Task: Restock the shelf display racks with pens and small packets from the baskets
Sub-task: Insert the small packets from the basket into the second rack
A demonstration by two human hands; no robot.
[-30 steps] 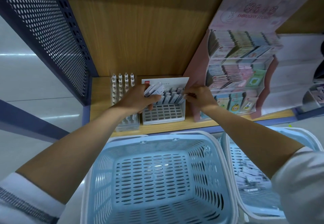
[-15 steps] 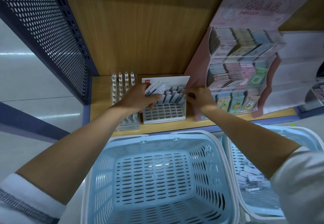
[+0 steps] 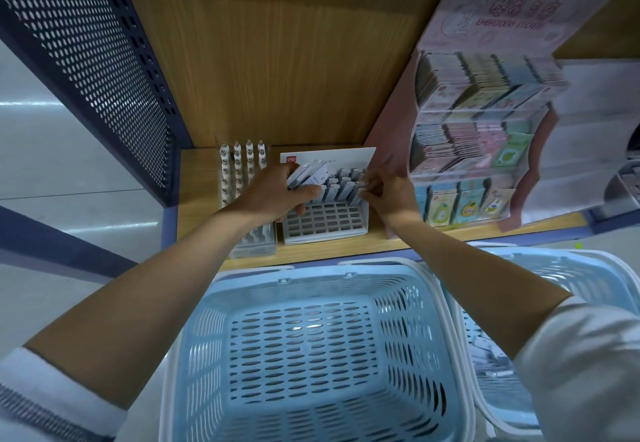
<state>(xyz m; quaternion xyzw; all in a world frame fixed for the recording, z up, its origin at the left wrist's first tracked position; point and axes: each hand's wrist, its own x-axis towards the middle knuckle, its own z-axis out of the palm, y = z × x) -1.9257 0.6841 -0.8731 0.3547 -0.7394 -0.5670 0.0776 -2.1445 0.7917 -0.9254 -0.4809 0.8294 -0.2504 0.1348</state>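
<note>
Small packets (image 3: 306,177): a fanned bundle of flat, grey-white glossy card, gripped in the left hand (image 3: 273,196) over the back-left corner of the white grid rack (image 3: 325,223).

Against one second ago, the bundle looks no thinner and the left hand has not shifted along the rack. The right hand (image 3: 389,194) stays at the rack's right edge, fingertips bunched on the top of one of the slotted packets (image 3: 346,183). We cannot tell whether it is pinching or only pressing.

We read this as one packet still being seated, with no new one drawn from the bundle yet. Upright packets stand in the back rows only, and the front cells show open rectangular grid (so much filling remains, in our judgement).

The rack is rigid moulded plastic, near the front edge of the wood-grain shelf board (image 3: 197,196). Just beside it on the left is the pen rack (image 3: 242,171), with pens upright in rows, pale tips up. Toward the right end stands a tiered sticker display (image 3: 478,137) of pink card.

Below the front edge are two pale blue perforated plastic baskets, the near basket (image 3: 201,337) and the right basket (image 3: 571,279). The right one has loose packets at its bottom.
</note>
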